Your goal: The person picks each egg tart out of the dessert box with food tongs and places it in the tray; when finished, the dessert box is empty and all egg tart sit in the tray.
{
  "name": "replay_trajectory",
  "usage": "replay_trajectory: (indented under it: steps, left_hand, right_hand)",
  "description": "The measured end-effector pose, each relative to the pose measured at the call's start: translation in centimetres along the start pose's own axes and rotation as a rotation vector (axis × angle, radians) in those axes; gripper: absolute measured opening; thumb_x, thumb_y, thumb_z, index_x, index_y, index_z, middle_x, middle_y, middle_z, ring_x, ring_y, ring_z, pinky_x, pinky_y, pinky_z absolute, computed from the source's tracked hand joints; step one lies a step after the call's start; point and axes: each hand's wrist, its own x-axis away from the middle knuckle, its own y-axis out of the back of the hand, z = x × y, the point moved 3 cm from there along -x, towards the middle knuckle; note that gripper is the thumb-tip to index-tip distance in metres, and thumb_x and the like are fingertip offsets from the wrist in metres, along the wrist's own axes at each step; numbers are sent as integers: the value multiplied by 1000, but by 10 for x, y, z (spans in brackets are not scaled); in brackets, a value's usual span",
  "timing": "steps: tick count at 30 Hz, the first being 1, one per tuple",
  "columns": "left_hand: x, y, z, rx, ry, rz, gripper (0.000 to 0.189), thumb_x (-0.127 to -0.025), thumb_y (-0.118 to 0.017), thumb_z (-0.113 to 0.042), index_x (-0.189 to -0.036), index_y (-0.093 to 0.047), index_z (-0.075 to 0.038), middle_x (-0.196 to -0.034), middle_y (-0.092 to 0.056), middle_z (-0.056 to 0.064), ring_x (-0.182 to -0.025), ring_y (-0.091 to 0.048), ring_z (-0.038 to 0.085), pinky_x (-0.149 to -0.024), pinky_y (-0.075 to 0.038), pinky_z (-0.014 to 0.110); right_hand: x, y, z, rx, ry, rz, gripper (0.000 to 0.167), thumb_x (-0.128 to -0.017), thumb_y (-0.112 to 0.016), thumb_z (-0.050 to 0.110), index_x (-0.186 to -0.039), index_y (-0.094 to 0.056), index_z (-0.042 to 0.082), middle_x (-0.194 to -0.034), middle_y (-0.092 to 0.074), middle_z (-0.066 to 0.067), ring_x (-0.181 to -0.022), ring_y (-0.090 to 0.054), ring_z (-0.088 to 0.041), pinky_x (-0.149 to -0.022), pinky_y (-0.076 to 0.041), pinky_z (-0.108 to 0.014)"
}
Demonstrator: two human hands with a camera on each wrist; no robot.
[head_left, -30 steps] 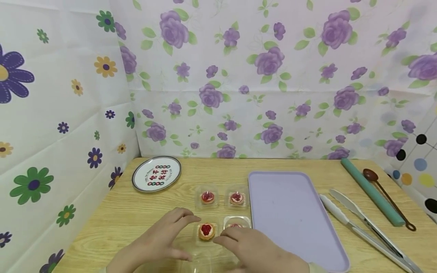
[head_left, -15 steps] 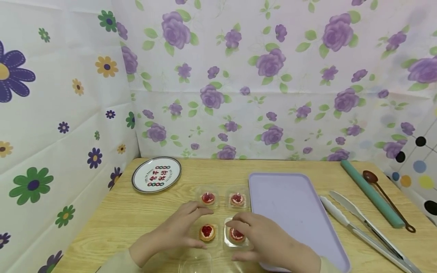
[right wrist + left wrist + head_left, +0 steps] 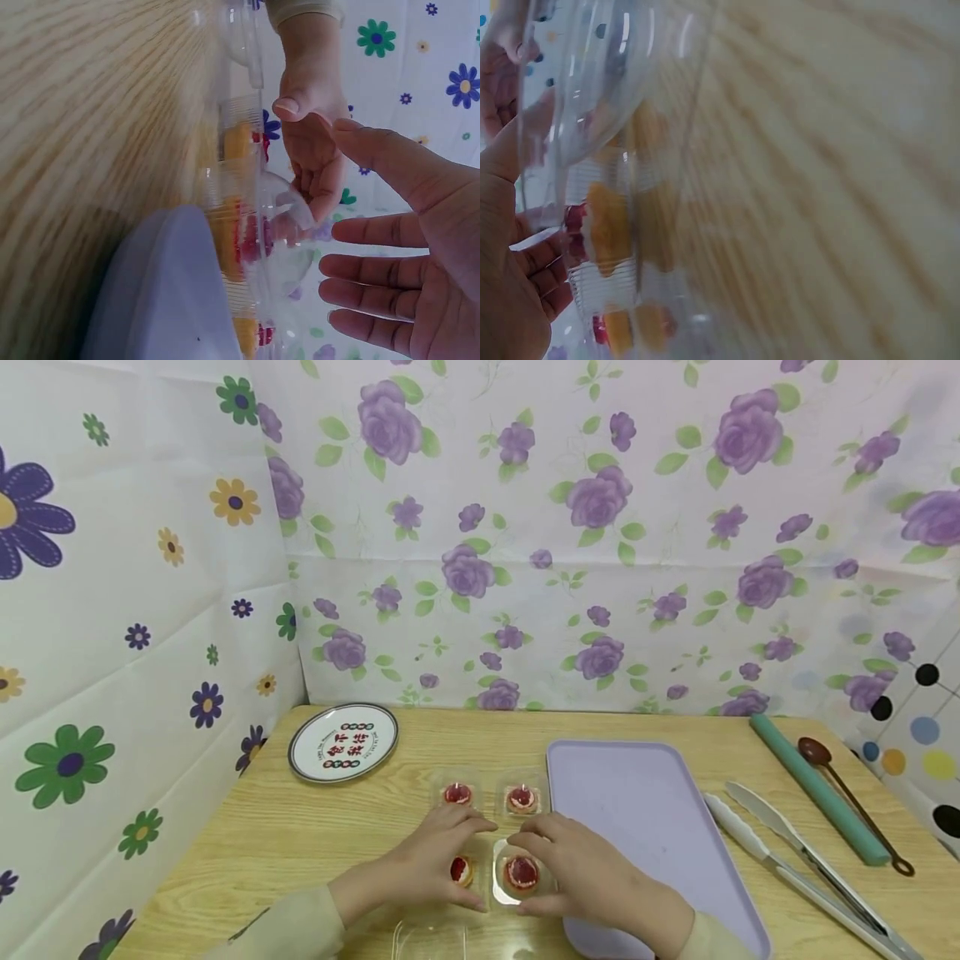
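Observation:
My left hand [image 3: 427, 864] hovers over the near-left fruit tart [image 3: 462, 871], hiding much of it, with fingers spread and bent. On the right, my right hand [image 3: 592, 870] stands beside the near-right tart [image 3: 521, 873], which sits in a clear plastic box under a domed lid [image 3: 289, 247]. The right wrist view shows the right fingers [image 3: 375, 268] straight and apart from that box. Between the hands lies a gap holding the covered tart. A clear plastic piece [image 3: 431, 922], apparently a loose lid, lies at the front.
Behind the hands stand two more boxed tarts, one left [image 3: 457, 793] and one right [image 3: 522, 797]. A lilac tray [image 3: 637, 802] lies right of the boxes. Farther right are tongs [image 3: 802, 860], a green roll [image 3: 817, 789] and a brown ladle [image 3: 855, 797]. A plate [image 3: 343, 743] sits at back left.
My left hand has moved right, from beside the near-left tart to over it. My right hand has shifted right and away, uncovering the near-right tart.

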Motion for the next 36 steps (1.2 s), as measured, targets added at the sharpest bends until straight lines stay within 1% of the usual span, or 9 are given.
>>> replay_trajectory:
  steps: [3,7,15,17,21,24,28,32,36]
  left_hand:
    - [-3,-3,-2,-8,6,-2,89,-63,-81,-58,-135,-50,-16,-132,-50,-4,-129,-41,20,-112,-33,46]
    - [-5,-6,-3,-23,15,-13,89,-61,-79,-61,-133,-52,-16,-129,-50,-4,-127,-42,19,-112,-34,45]
    - [-8,-9,-2,-56,-4,-6,89,-59,-78,-65,-130,-55,-16,-126,-50,-4,-122,-43,15,-109,-36,41]
    - [-9,-9,-2,-61,-13,-7,87,-59,-79,-64,-127,-57,-16,-124,-50,-5,-120,-43,14,-109,-37,40]
    - [-13,-11,-2,-72,-30,-6,83,-59,-79,-64,-123,-59,-14,-122,-51,-5,-120,-43,13,-109,-36,38]
    - [-15,-13,-2,-88,-40,2,82,-60,-78,-65,-121,-60,-13,-122,-51,-6,-120,-43,13,-110,-36,37]
    - [-15,-15,-2,-107,-47,8,81,-61,-78,-65,-120,-61,-12,-121,-51,-6,-121,-43,13,-110,-36,36]
    - [-14,-16,-4,-116,-50,3,79,-60,-80,-62,-118,-61,-12,-120,-52,-6,-119,-43,13,-109,-36,35]
    - [-15,-17,-4,-118,-55,-2,78,-60,-80,-62,-117,-61,-12,-119,-52,-6,-118,-43,12,-109,-35,34]
  right_hand:
    - [-4,-3,-1,13,-24,48,65,-75,-75,52,-122,-62,10,-121,-60,-1,-111,-56,-16,-95,-51,-35]
    - [-10,-7,-3,59,-32,100,70,-74,-73,57,-123,-62,8,-123,-60,-4,-112,-56,-18,-96,-50,-36]
    - [-16,-18,-8,135,-21,157,79,-72,-68,69,-123,-62,9,-123,-61,-5,-112,-55,-20,-92,-51,-38]
    - [-17,-20,-8,148,-14,162,79,-71,-68,69,-122,-62,9,-121,-61,-4,-111,-55,-19,-91,-51,-37]
    - [-18,-22,-7,186,-6,149,75,-71,-70,64,-121,-62,8,-114,-63,-2,-108,-56,-19,-90,-51,-34]
    - [-18,-24,-6,206,-16,160,76,-71,-71,63,-122,-62,7,-115,-63,-2,-109,-56,-19,-93,-50,-35]
    - [-19,-25,-3,223,-17,177,81,-70,-70,66,-123,-62,6,-117,-62,-3,-110,-55,-20,-96,-49,-36]
    - [-19,-26,-2,253,8,150,78,-70,-71,64,-120,-63,4,-113,-62,-3,-107,-56,-18,-96,-50,-32]
    - [-19,-28,-3,257,19,145,75,-72,-70,61,-120,-63,3,-112,-62,-3,-106,-56,-18,-96,-50,-31]
